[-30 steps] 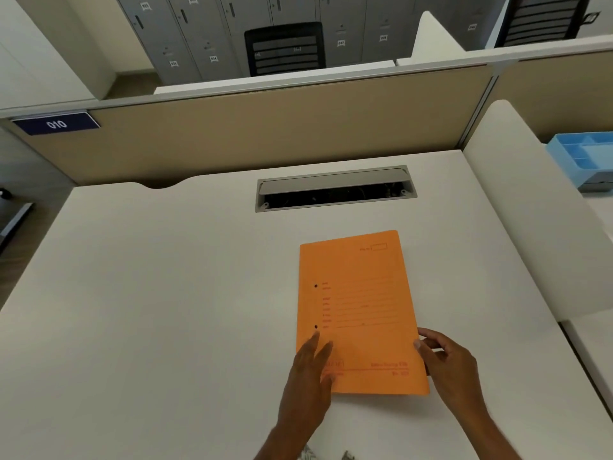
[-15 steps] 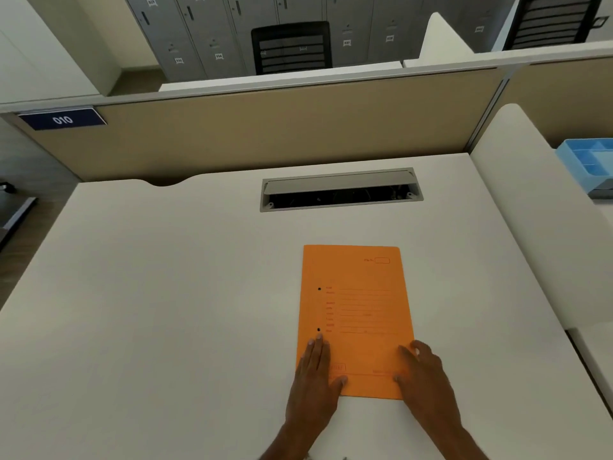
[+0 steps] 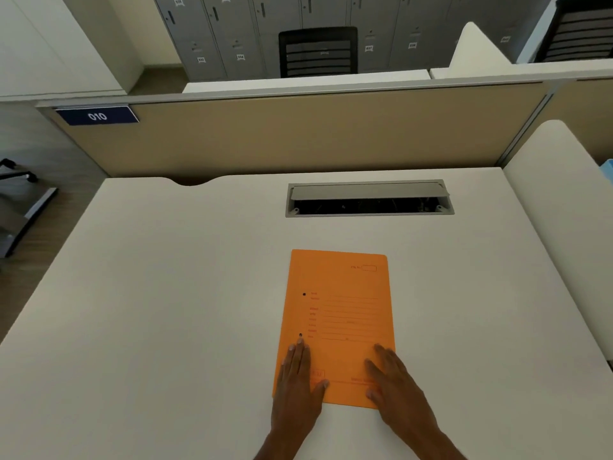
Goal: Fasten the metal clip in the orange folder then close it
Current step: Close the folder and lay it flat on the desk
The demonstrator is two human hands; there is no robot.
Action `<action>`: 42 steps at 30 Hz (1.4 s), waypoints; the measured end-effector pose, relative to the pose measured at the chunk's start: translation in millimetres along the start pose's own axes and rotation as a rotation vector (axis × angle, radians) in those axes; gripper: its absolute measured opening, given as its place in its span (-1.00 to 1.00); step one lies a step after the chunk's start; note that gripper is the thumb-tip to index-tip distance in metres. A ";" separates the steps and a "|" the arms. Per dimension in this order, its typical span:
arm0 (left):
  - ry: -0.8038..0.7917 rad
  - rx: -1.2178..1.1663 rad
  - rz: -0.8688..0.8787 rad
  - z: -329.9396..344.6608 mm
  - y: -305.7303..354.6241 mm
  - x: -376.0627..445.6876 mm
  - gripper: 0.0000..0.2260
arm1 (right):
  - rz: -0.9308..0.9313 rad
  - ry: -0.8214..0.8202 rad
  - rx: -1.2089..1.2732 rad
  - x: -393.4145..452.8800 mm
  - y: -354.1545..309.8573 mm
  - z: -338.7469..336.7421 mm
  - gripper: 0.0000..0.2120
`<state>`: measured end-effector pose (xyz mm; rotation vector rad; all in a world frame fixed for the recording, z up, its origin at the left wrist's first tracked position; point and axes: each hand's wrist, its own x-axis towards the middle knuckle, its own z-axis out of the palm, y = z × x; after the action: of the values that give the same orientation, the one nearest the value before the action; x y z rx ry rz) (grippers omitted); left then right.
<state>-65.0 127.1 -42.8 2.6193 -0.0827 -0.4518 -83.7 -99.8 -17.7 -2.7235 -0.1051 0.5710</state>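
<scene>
The orange folder (image 3: 345, 313) lies closed and flat on the white desk (image 3: 159, 310), its printed cover up and two small dark holes near its left edge. My left hand (image 3: 298, 386) rests flat on the folder's near left corner, fingers together and pointing away. My right hand (image 3: 394, 383) lies flat on the near right corner, fingers spread. Neither hand grips anything. The metal clip is hidden inside the folder.
An open grey cable tray (image 3: 370, 199) is set into the desk behind the folder. A beige partition (image 3: 298, 137) with a blue "010" sign (image 3: 97, 115) stands at the desk's far edge. A white side panel (image 3: 564, 207) rises on the right.
My right hand has moved from the folder's right edge onto its cover and now lies flat. The folder has straightened on the desk. My left hand stays pressed on it.
</scene>
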 end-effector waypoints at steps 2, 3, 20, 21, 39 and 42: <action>0.015 -0.014 -0.018 -7.6 -15.2 2.0 -0.26 | -0.022 -0.017 -0.026 12.3 -13.3 1.4 -0.43; 0.022 -0.021 -0.025 -11.0 -21.5 3.0 -0.26 | -0.034 -0.021 -0.032 18.0 -19.2 2.2 -0.43; 0.106 -0.066 -0.145 -102.5 -156.5 41.8 -0.23 | -0.227 0.003 -0.147 119.2 -163.9 15.4 -0.38; 0.109 -0.067 -0.144 -108.0 -162.9 46.6 -0.23 | -0.216 -0.009 -0.158 125.8 -170.7 15.8 -0.36; 0.149 -0.071 -0.077 -164.4 -202.4 138.0 -0.23 | -0.203 -0.020 -0.122 232.9 -202.6 12.7 -0.46; 0.142 -0.066 -0.066 -170.4 -202.3 156.8 -0.23 | -0.195 -0.011 -0.129 248.6 -202.6 7.6 -0.45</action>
<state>134.9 360.8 -42.8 2.5859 0.0640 -0.2852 141.0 127.6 -45.2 -2.7908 -0.4194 0.5390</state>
